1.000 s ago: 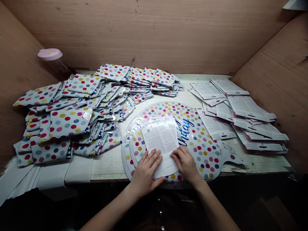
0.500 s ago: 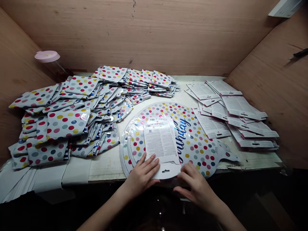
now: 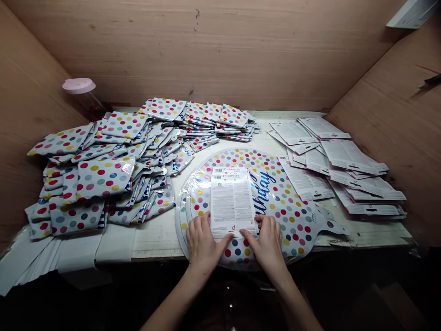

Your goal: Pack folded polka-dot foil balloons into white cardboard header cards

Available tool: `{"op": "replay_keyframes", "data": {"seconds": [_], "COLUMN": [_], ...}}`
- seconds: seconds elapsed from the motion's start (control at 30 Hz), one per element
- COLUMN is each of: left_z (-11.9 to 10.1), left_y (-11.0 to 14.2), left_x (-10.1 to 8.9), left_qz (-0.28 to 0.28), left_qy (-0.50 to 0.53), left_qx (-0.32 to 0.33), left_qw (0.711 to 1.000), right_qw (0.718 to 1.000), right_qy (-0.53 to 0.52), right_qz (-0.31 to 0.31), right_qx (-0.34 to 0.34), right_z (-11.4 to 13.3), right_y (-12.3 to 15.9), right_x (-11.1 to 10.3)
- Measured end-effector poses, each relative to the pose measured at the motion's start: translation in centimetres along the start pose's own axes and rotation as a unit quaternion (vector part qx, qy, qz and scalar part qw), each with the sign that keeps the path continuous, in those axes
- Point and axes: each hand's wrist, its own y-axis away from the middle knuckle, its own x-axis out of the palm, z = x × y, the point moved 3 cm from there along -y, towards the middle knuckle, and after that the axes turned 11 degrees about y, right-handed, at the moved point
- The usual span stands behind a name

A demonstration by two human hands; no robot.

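A white printed card with barcodes and small text lies over flat polka-dot foil balloons with blue "birthday" lettering. My left hand grips the card's lower left corner, its thumb along the bottom edge. At the lower right corner my right hand holds the same card, thumb on its bottom edge and fingers at its side. The two thumbs point towards each other. Beneath the card, part of the balloon lettering is hidden. The balloon's tail points right.
Folded polka-dot balloon packets are heaped on the left and along the back. More printed cards lie in a loose pile on the right. A pink-lidded cup stands at the back left. Wooden panels enclose the table.
The card's bottom flap with the hanging hole no longer shows, and dotted foil is visible there. My left hand shifted to the card's left corner; my right hand closed on its right corner.
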Motion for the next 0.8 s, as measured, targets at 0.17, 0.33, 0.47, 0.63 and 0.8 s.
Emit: {"op": "replay_keyframes", "data": {"seconds": [0.17, 0.33, 0.47, 0.63, 0.8], "left_z": [-0.3, -2.3, -3.2, -1.4, -2.2], "left_y": [-0.8, -1.0, -2.2, -4.8, -4.7], "left_x": [-0.6, -1.2, -0.9, 0.2, -0.3], "left_qz": [0.046, 0.119, 0.057, 0.028, 0.113], "left_qy": [0.079, 0.209, 0.183, 0.078, 0.135], "left_qx": [-0.054, -0.027, 0.019, -0.023, -0.049], "left_qw": [0.994, 0.970, 0.981, 0.996, 0.983], "right_qw": [0.986, 0.967, 0.966, 0.952, 0.954], "right_qy": [0.013, 0.008, 0.041, 0.077, 0.077], "right_qz": [-0.020, -0.027, -0.046, -0.011, -0.035], "right_qx": [-0.167, -0.255, -0.253, -0.297, -0.286], "right_z": [2.1, 3.8, 3.7, 3.5, 4.6], "right_y": [1.4, 1.4, 0.2, -1.0, -1.7], "right_x": [-0.3, 1.0, 1.6, 1.2, 0.3]}}
